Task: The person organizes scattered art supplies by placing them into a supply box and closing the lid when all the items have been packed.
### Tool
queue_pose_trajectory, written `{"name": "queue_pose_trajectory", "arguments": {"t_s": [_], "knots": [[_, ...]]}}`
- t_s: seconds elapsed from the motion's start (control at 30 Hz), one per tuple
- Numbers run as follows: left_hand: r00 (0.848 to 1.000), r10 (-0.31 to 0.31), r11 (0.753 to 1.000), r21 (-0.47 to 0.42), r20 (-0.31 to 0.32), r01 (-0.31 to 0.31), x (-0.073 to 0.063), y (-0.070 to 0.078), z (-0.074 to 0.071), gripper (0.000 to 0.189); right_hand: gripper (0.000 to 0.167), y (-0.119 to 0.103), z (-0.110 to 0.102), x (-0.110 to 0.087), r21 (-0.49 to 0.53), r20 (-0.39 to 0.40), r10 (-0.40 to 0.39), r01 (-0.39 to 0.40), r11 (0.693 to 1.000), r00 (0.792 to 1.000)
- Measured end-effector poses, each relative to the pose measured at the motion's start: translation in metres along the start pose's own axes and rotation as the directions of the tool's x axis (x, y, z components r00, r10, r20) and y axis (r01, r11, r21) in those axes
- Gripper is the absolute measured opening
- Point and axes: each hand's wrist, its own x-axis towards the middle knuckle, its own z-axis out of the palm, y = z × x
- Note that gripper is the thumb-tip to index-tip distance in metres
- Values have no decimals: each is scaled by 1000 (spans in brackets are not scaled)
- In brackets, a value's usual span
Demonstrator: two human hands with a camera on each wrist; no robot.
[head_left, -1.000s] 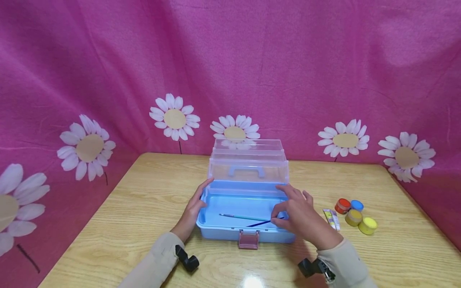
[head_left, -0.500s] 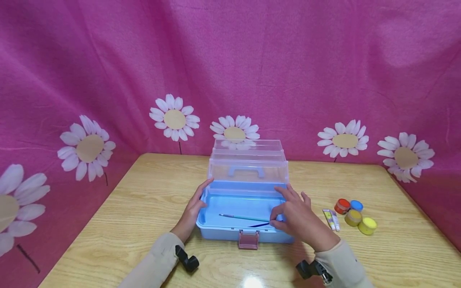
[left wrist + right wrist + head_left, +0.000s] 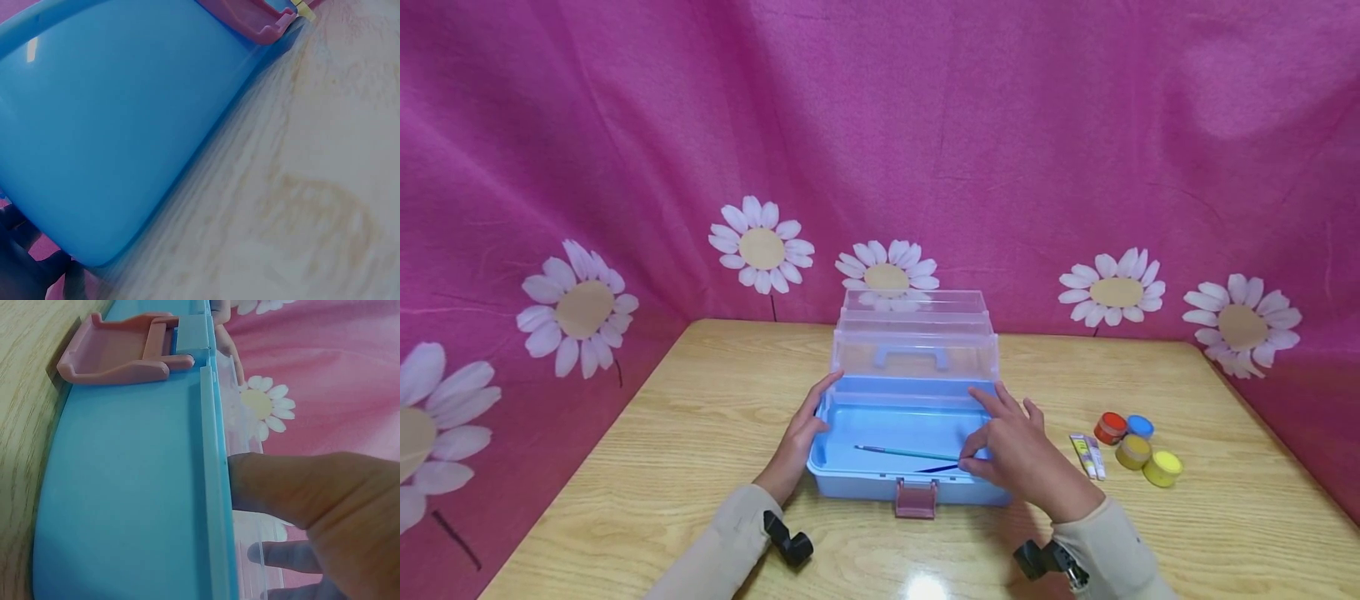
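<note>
A light blue plastic storage box (image 3: 850, 485) stands on the table with its clear hinged lid (image 3: 917, 333) raised behind it and its pink latch (image 3: 916, 500) hanging down in front. My left hand (image 3: 793, 437) holds the box's left end, thumb at the rim, forefinger stretched toward the back corner. Inside lie a thin teal-handled paintbrush (image 3: 906, 453) and a slim dark blue stick, seemingly a brush (image 3: 936, 469). With thumb and forefinger my right hand (image 3: 1015, 446) pinches the dark blue stick's right end, low over the box's front right; its other fingers spread. The fingertips hide that end.
Right of the box on the wooden table (image 3: 700, 400) lie two small paint tubes (image 3: 1087, 457). Beyond them stand paint pots: red (image 3: 1110, 427), blue (image 3: 1140, 427), ochre (image 3: 1133, 452) and yellow (image 3: 1163, 468). A pink flowered cloth (image 3: 880, 125) hangs behind.
My right hand has shifted slightly left and down, lowering the dark blue stick toward the box floor beside the teal brush. My left hand has kept its hold on the box.
</note>
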Motion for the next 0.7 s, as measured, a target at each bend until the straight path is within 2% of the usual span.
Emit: {"name": "queue_pose_trajectory", "arguments": {"t_s": [0.7], "knots": [[1000,-2,1000,2,-1,2,0,0,0,67,10,-1,1,2,-1,14,16,-16,1000,1000]]}}
